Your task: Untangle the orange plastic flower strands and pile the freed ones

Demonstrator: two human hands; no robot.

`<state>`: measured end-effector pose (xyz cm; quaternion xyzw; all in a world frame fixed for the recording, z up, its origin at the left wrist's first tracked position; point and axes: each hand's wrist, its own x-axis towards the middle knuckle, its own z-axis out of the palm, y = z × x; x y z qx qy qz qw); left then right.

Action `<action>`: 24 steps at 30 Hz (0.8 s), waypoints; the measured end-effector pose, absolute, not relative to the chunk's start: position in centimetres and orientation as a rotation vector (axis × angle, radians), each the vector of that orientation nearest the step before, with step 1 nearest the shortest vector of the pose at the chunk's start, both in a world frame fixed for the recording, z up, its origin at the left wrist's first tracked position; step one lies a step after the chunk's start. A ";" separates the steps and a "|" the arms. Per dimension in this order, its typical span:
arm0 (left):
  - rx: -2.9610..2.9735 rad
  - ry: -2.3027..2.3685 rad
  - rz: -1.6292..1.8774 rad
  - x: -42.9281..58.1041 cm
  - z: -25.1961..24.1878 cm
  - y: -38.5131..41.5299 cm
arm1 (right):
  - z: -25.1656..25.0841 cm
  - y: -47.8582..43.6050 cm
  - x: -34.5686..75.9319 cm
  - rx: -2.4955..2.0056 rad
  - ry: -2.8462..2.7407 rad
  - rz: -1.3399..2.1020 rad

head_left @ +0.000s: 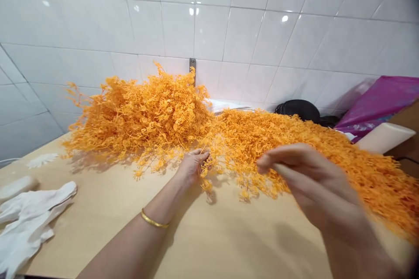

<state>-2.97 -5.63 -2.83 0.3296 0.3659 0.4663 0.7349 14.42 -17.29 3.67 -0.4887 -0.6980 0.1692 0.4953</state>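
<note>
A big heap of orange plastic flower sprigs covers the back and right of the wooden table. My left hand, with a gold bangle on the wrist, is closed on a thin orange sprig at the heap's front edge. My right hand hovers nearer the camera, above the right part of the heap, somewhat blurred. Its fingers are stretched out and held together, with nothing visible in them.
White cloth gloves lie at the table's left edge, with a small white flower piece behind them. At the back right are a black object, purple plastic sheeting, a white block and a cardboard box edge. White tiled walls stand behind.
</note>
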 end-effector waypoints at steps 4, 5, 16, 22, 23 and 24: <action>0.679 0.748 0.994 -3.3 -3.4 -4.9 | 0.6 -12.3 12.7 -1.354 -2.008 0.424; 0.661 0.738 1.000 -3.6 -3.3 -4.6 | -0.5 -11.3 12.4 -1.399 -2.086 0.345; 0.373 0.238 1.253 -10.0 -0.1 -3.1 | -5.6 -6.6 16.4 -1.709 -2.204 -0.417; 0.493 0.350 1.122 -10.2 -0.3 -4.1 | -4.2 -6.7 14.1 -1.718 -2.205 -0.503; 0.536 0.418 1.119 -9.8 -0.4 -4.3 | -4.0 -7.1 13.0 -1.660 -2.216 -0.507; 0.577 0.502 1.112 -9.3 -0.6 -4.4 | -3.8 -7.5 11.8 -1.580 -2.256 -0.497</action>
